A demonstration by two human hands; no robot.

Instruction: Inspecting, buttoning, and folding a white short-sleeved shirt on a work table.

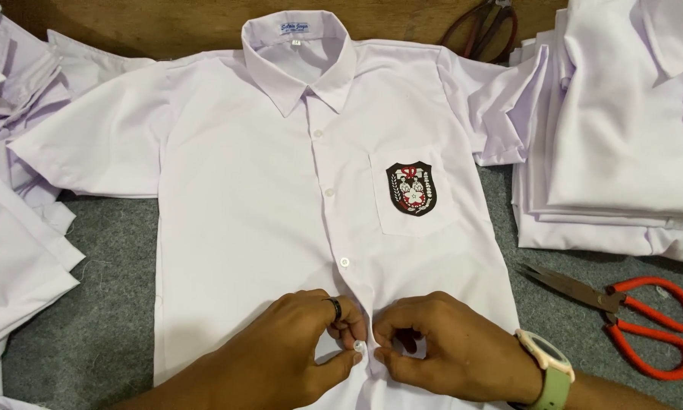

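A white short-sleeved shirt (pixel 265 197) lay flat, front up, on a grey felt-covered table (pixel 99 304), collar at the far side and a shield-shaped badge (pixel 411 188) on its chest pocket. At the near edge, both hands met on the shirt's front placket. The left hand (pixel 296 342), with a dark ring on one finger, had thumb and fingers pinched together on a small white button (pixel 358 345). The right hand (pixel 440 342), a pale green watch (pixel 550 368) on its wrist, had its fingers closed on the placket edge just beside that button. Red-handled scissors (pixel 630 311) lay to the right, near a stack of folded white shirts (pixel 622 129). More white cloth (pixel 15 228) lay piled at left.
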